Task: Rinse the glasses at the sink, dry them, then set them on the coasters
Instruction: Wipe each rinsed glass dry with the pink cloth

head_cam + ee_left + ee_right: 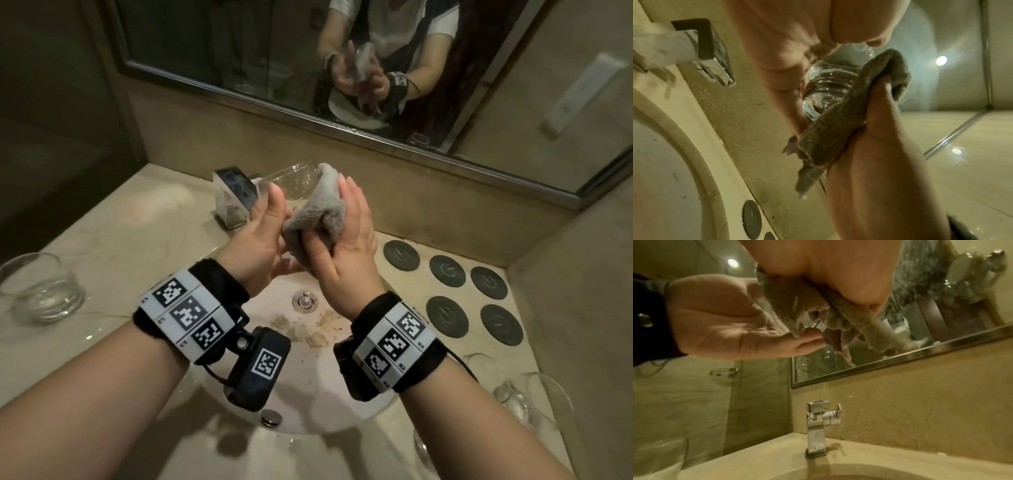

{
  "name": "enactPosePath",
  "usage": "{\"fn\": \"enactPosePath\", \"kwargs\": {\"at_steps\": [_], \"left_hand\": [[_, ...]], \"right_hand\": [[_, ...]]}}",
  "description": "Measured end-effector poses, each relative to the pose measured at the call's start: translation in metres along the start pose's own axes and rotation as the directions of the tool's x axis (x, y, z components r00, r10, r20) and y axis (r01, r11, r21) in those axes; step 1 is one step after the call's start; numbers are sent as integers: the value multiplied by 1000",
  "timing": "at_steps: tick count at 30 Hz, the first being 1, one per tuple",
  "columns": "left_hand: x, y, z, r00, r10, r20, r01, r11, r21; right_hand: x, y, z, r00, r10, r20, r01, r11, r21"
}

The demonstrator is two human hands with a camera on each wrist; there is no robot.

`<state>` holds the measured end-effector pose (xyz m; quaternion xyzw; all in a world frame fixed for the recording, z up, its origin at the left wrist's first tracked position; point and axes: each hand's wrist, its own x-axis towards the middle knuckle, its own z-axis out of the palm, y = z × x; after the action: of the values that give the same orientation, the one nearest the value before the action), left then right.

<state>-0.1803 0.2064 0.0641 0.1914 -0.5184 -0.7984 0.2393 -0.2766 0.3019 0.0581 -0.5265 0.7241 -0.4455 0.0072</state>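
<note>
A clear glass (291, 181) is held in the air above the sink (308, 404), tilted on its side with its open mouth toward the mirror (274, 51). The left hand (263, 236) holds it from the left, thumb up along the wall and fingers reaching under its base; the left wrist view shows these fingers laid along the ribbed side of the glass (828, 84). A grey cloth (318, 212) is wrapped over the right side of the glass and bunched toward the person. The right hand (346, 246) clamps the cloth against the glass, fingers stretched along the outside and thumb pinching the lower fold. Both wrists, each with a black strap and checkered tags, are raised over the basin, palms facing each other.

The cloth and hands hide most of the glass; only the rim and part of the wall show. How far the cloth goes inside cannot be told.

The basin holds brownish specks near the drain (303, 301). A second glass (41, 291) stands on the counter (130, 240) to the left, apparently empty. More glasses (527, 401) stand at the lower right, faint and partly cut off. Five dark round coasters (447, 317) lie on the counter to the right, nothing on them. The tap (233, 198) stands behind the hands.
</note>
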Motion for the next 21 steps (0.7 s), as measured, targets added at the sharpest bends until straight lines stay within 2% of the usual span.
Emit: {"fn": "enactPosePath", "kwargs": {"at_steps": [3, 6, 8, 9, 10, 11, 12, 13, 15, 17, 19, 21], "left_hand": [[0, 4, -1, 1000, -2, 7, 2, 999, 34], [-3, 0, 2, 998, -45, 46, 43, 998, 49], [-4, -2, 4, 994, -55, 91, 50, 997, 54], [-2, -3, 3, 991, -57, 118, 51, 997, 55], [-1, -2, 2, 988, -56, 140, 48, 997, 64], [3, -2, -1, 986, -48, 157, 34, 995, 90], [5, -1, -3, 986, -40, 162, 21, 993, 118], [8, -2, -5, 988, -26, 151, 5, 991, 137], [11, -2, -2, 996, -19, 91, 13, 997, 73], [13, -4, 5, 999, -34, -18, 33, 998, -51], [17, -3, 12, 992, -52, -111, 48, 998, -40], [21, -1, 12, 988, -56, -146, 57, 998, 2]], "right_hand": [[8, -2, 1, 1000, -8, -16, 8, 1000, 27], [17, -9, -1, 997, -19, -78, 30, 989, 142], [27, -12, -5, 996, 45, -77, -24, 967, 254], [31, -11, -9, 991, 130, -39, -106, 921, 374], [35, -11, -11, 974, 221, 41, -209, 819, 534], [38, -8, -12, 950, 279, 143, -300, 674, 675], [38, -3, -12, 931, 296, 215, -350, 550, 758], [38, -1, -13, 920, 301, 250, -375, 494, 784], [36, 2, -12, 895, 369, 252, -421, 505, 754], [32, 3, -7, 891, 398, 220, -433, 593, 679], [27, 3, -2, 930, 346, 121, -352, 747, 564], [21, 0, 1, 967, 250, 48, -242, 845, 477]]}}
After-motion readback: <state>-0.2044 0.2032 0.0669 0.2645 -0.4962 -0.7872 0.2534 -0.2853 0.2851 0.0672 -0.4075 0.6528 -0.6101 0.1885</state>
